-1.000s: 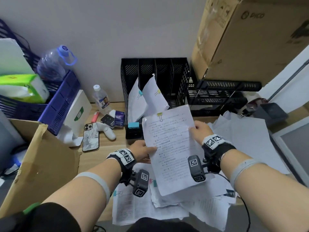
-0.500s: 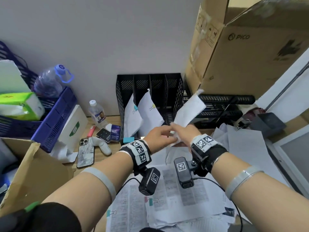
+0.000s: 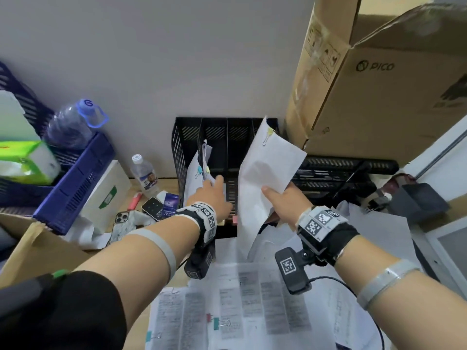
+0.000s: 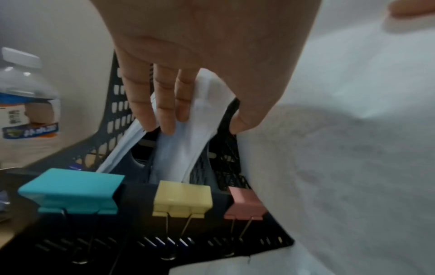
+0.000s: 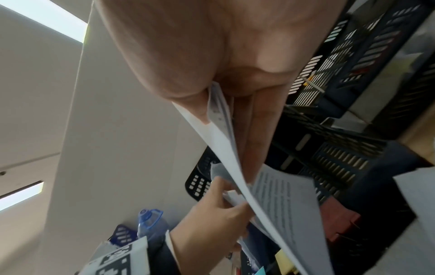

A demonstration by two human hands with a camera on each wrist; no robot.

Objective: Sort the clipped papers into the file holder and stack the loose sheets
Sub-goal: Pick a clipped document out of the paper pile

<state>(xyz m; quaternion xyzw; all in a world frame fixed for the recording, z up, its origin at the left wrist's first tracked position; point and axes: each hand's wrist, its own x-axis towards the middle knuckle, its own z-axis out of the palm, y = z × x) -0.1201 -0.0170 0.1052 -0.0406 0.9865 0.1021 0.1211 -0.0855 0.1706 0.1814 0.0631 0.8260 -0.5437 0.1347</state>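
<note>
Grey wall behind, cluttered bench. Black holder (image 3: 222, 137) at far centre. Right hand (image 3: 283, 200) pinches clipped papers (image 3: 265, 168) upright over its right slots. Left hand (image 3: 212, 195), fingers (image 4: 164, 108) extended, presses filed papers (image 3: 199, 168) leftward. Loose sheets (image 3: 252, 299) near.

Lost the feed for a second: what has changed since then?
The right hand lifted the yellow-clipped papers off the desk to the file holder. The left hand let them go and now pushes the filed papers aside. Desk clutter unchanged.
</note>
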